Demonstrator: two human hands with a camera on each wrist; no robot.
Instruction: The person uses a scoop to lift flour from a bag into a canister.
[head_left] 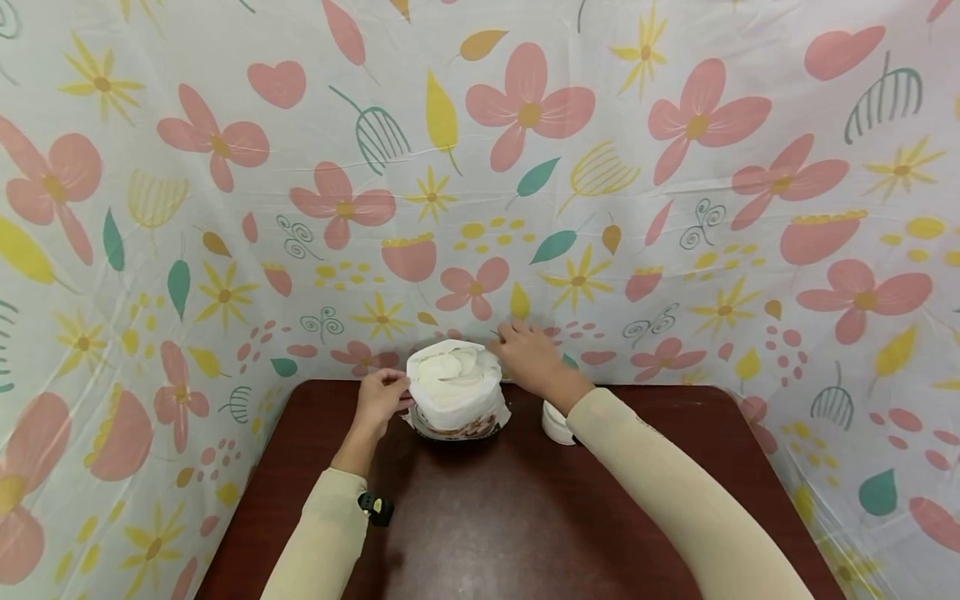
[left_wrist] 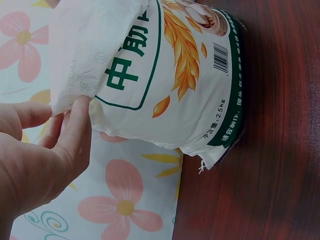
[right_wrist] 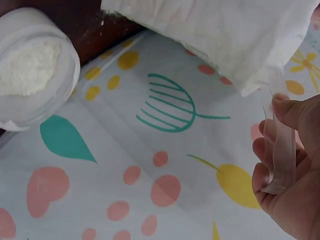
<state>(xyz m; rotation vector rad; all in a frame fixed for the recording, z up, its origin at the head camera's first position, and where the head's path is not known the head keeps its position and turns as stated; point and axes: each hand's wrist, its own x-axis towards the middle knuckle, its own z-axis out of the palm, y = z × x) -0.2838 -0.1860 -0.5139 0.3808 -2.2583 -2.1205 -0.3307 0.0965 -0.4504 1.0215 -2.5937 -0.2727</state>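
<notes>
A white flour bag stands upright at the back of the table, its top folded outward and pale flour showing inside. The left wrist view shows the bag's printed side, with a wheat ear, green lettering and a barcode. My left hand pinches the folded rim on the left between thumb and fingers. At the rim's right side, my right hand grips a translucent plastic handle; its far end is hidden at the bag. A round white tub holds flour, right of the bag.
Behind the bag hangs a flowered cloth, close to the right hand. The dark red-brown table reaches forward from it. In the head view the right forearm partly covers the tub. A black strap sits on the left sleeve.
</notes>
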